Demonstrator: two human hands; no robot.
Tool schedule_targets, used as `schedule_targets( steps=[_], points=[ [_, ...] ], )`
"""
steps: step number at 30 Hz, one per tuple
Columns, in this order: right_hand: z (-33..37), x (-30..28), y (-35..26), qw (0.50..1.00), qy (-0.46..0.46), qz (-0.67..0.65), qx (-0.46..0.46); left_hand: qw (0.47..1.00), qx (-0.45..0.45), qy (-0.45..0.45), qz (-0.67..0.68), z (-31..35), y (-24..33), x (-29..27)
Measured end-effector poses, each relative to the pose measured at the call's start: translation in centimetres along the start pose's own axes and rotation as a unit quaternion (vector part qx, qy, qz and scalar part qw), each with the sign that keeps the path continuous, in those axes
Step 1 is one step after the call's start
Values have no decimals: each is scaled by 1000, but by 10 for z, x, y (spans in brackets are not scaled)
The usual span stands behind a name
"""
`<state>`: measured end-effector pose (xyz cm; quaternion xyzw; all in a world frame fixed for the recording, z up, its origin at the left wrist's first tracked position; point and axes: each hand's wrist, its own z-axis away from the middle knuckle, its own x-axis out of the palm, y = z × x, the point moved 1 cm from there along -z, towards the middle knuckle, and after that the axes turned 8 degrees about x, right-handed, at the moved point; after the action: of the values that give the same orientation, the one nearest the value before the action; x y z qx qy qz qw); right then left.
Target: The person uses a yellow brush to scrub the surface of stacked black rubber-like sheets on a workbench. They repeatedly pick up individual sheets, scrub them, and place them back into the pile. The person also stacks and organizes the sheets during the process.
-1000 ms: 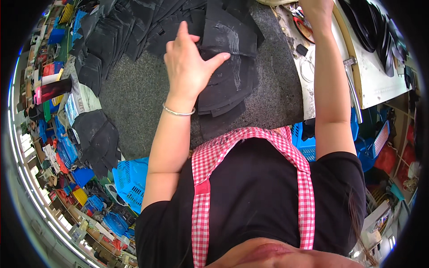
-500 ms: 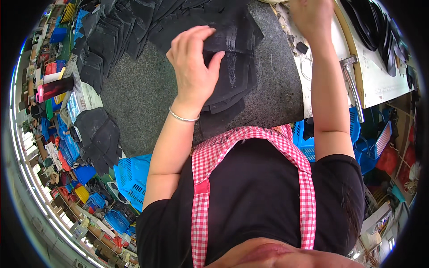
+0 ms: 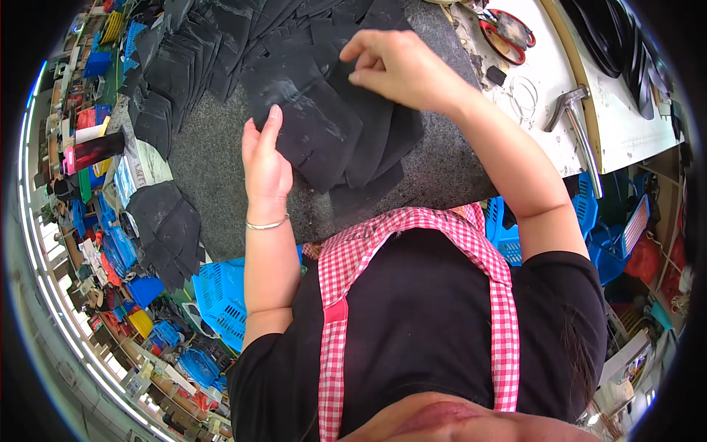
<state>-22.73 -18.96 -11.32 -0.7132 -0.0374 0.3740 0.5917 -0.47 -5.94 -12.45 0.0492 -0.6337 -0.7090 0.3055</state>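
Observation:
My left hand (image 3: 266, 158) grips the left edge of a flat black cut piece (image 3: 313, 129), thumb on top and fingers under it. Whitish smears mark the piece's upper part. It lies tilted over other black pieces (image 3: 379, 144) stacked on the dark speckled work surface (image 3: 221, 140). Above the stack's right side is my right hand (image 3: 405, 70), its fingers curled and thumb close to the index finger. Whatever those fingers may hold is too small or hidden to make out.
Overlapping black pieces (image 3: 199, 55) fan across the far left, with another pile (image 3: 166, 232) at the near left. On the right lie red-handled scissors (image 3: 504, 37), a hammer (image 3: 578, 136) and long black strips (image 3: 615, 51). Blue baskets (image 3: 221, 298) stand below the table edge.
My right hand has come from the far right, by the scissors, to above the black pieces. My left hand has shifted left and nearer, and now holds a piece's edge, which has turned.

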Motion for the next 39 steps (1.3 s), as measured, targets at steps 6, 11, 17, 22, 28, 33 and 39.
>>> schedule_targets(
  steps=[6,11,17,22,28,33,39],
  points=[
    [61,-20,-2,987,100,82,97,993,65,-43,-89,-14,-10,1],
    [79,-17,14,985,79,20,155,974,157,-62,-150,-19,2,4],
    [61,-3,11,990,122,-25,69,950,189,-104,-228,-25,18,10],
    [55,4,17,988,116,-3,100,819,258,-80,-506,-26,22,17],
    [53,13,1,971,209,94,-72,757,220,-64,-612,-25,21,22],
    [43,25,7,982,188,1,-24,885,168,-50,-432,-30,14,15],
    [44,21,20,987,142,-4,74,903,222,-112,-350,-40,23,17]
  ],
)
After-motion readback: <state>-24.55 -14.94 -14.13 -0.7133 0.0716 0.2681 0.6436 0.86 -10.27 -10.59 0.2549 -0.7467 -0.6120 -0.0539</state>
